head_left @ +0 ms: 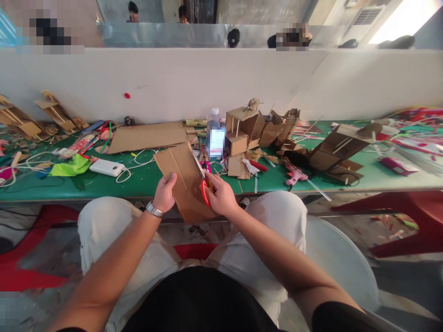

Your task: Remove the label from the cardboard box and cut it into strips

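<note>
A brown piece of cardboard (185, 182) is held up over my lap, tilted, in front of the table edge. My left hand (165, 192) grips its left side, thumb on the near face and fingers hidden behind. In my right hand (220, 194) is a pair of scissors (205, 191) with red-orange handles. The blades point up and away, lying along the cardboard's right edge; whether they are parted I cannot make out.
On the green table (145, 177) lie a flat cardboard sheet (148, 137), a white power bank (107, 168) with a cable, and a pink glue gun (296, 175). Cardboard models (238, 144) and a clear bottle (215, 121) stand farther back, before a white partition (180, 78). Scraps surround them.
</note>
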Motion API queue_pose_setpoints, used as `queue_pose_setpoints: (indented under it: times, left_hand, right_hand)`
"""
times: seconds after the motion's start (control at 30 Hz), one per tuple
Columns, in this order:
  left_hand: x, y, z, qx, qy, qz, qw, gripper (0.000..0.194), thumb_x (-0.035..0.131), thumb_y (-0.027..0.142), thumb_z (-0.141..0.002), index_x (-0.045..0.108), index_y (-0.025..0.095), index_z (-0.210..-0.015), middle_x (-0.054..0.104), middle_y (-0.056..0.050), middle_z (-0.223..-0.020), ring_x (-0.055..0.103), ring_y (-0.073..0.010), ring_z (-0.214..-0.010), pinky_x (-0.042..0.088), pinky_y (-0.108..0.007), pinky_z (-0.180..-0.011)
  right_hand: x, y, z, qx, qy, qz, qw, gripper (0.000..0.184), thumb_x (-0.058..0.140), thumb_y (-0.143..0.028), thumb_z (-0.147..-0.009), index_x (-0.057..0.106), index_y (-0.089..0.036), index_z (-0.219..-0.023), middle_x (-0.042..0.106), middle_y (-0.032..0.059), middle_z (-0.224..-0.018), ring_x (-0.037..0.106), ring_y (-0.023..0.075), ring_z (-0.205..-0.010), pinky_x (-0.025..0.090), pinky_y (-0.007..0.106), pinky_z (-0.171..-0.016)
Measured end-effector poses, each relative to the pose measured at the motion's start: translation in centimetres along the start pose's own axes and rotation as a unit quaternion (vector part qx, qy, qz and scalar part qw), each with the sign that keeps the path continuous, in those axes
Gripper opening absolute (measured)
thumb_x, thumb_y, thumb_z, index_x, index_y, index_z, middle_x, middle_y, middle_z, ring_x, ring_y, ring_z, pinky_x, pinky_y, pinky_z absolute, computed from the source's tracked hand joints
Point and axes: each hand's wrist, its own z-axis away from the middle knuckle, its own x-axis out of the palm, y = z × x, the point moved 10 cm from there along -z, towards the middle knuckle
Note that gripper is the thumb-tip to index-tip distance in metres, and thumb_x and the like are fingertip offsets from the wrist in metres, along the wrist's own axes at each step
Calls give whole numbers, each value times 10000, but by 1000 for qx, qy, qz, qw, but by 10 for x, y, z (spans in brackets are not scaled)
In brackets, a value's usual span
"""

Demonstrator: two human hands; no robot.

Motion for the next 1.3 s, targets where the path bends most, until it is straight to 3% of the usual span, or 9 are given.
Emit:
queue_pose_setpoints:
  times: [0.2,0.47,0.67,0.8,0.93,1.07,1.2,1.3]
  left_hand:
    - [2,-1,0,5,-15,-23,1000,432,912,515,-740,780,211,-1017,836,-55,-1027,760,-298,-1100,569,-436,-1016]
    - [7,-15,3,-13,-90,-94,991,459,886,506,-778,808,186,-1098,823,-116,-1140,739,-343,-1160,557,-456,-1033]
    - [11,-15,4,-17,-114,-113,987,477,875,507,-795,813,179,-1136,815,-126,-1174,680,-357,-1280,485,-472,-1137]
    - [14,-10,5,-24,-112,-116,987,464,880,510,-784,826,172,-1097,822,-123,-1143,692,-368,-1254,497,-471,-1115]
    - [10,-3,3,-27,-82,-103,991,420,919,486,-736,836,157,-982,835,-111,-1036,739,-364,-1142,536,-460,-1048]
    - [-10,8,-6,-4,5,-52,999,390,906,516,-735,808,180,-906,838,-68,-977,764,-310,-1065,567,-403,-989]
    - [-27,12,-15,-18,65,1,998,408,804,543,-834,775,179,-1017,837,-74,-973,788,-266,-950,617,-376,-874]
    - [-32,14,-21,-51,61,22,997,386,701,569,-915,751,188,-953,784,-46,-742,753,-213,-677,613,-337,-668]
  right_hand:
    - [-2,5,-3,8,9,-16,1000,486,570,-320,-986,648,-163,-1439,756,146,-1233,734,279,-1087,574,361,-933]
    - [-12,5,-5,10,51,-44,998,513,550,-348,-998,591,-158,-1473,700,173,-1324,681,293,-1192,542,419,-1032]
    - [-7,26,-7,57,49,-113,991,487,570,-454,-1006,673,-190,-1401,776,97,-1147,725,239,-973,592,353,-871]
    - [-3,30,-8,65,50,-131,988,521,558,-498,-1004,679,-186,-1404,790,64,-1074,729,225,-946,599,326,-831]
    - [-11,36,-16,78,30,-19,996,516,472,-443,-1048,620,-187,-1470,790,60,-1165,735,196,-921,595,299,-815]
    - [-46,59,-31,117,15,82,990,504,577,-343,-976,649,-180,-1448,789,101,-1206,746,240,-972,573,332,-865]
    - [-75,95,-39,175,-28,190,966,412,693,-354,-893,775,-193,-1264,812,129,-1046,748,312,-975,550,379,-881]
    - [-83,121,-38,215,-55,251,942,384,717,-359,-878,790,-180,-1211,800,157,-1094,746,332,-1012,544,389,-901]
